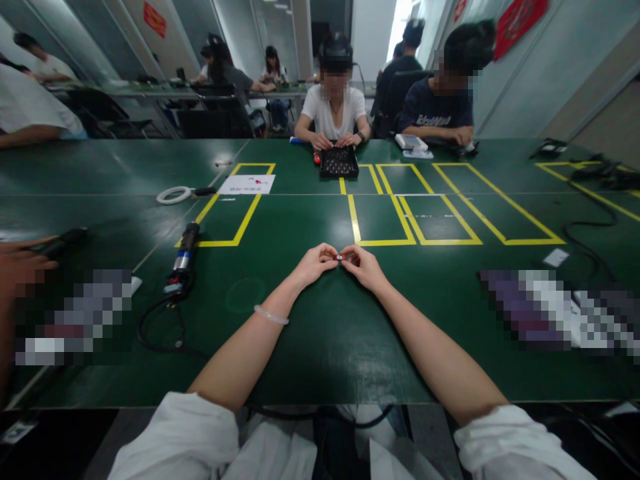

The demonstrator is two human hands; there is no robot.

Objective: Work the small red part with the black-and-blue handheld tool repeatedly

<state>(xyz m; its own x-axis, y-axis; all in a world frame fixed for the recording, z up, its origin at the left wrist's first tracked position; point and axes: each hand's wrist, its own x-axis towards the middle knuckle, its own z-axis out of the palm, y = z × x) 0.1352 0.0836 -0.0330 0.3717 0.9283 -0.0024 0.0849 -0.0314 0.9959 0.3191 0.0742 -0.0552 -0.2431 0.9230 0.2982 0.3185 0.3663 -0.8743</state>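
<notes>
My left hand (319, 263) and my right hand (364, 267) meet over the middle of the green table (300, 340). Between their fingertips is a small red and silver piece (341, 257), pinched from both sides. It is too small and too covered by fingers for me to tell its kind. A pale bracelet (271, 315) circles my left wrist.
To the left lies a black and silver cylindrical tool (184, 257) with a cable. Across the table, a person works at a black tray (339, 163). Yellow tape (385, 243) marks rectangles; a white sheet (247, 184) and a coiled white cable (174, 195) lie beyond.
</notes>
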